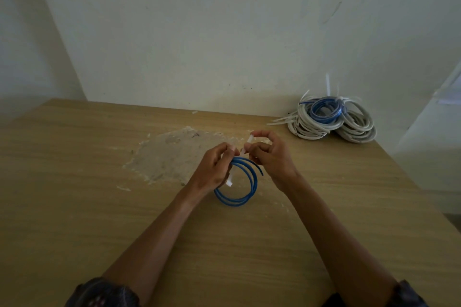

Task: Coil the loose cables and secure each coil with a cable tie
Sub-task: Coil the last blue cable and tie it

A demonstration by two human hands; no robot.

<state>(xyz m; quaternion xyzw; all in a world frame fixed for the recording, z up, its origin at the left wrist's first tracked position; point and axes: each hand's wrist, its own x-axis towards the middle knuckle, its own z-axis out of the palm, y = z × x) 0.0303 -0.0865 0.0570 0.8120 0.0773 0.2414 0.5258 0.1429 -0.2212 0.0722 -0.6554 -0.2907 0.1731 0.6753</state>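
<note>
I observe the blue cable coil [235, 202] at the centre of the frame, standing on the worktop [99, 207] with its top gathered between both hands. The left hand [212, 169] has its fingers curled round the top of the coil, with one end of the white cable tie [245, 146] hanging below it. The right hand [270, 157] pinches the upper end of the tie between thumb and fingertips. In my judgement the tie is not yet closed. The main risk is the coil springing apart: one cable end [259, 169] already stands clear of the turns on the right, and any slackening of the left hand's grip would let the loops spread. A second risk is the tie catching only some of the turns, leaving one loose. A third is the thin tail slipping from the pinch before it is threaded. Finished coils [331, 119] lie at the upper right. No brand, label or writing can be read anywhere.
</note>
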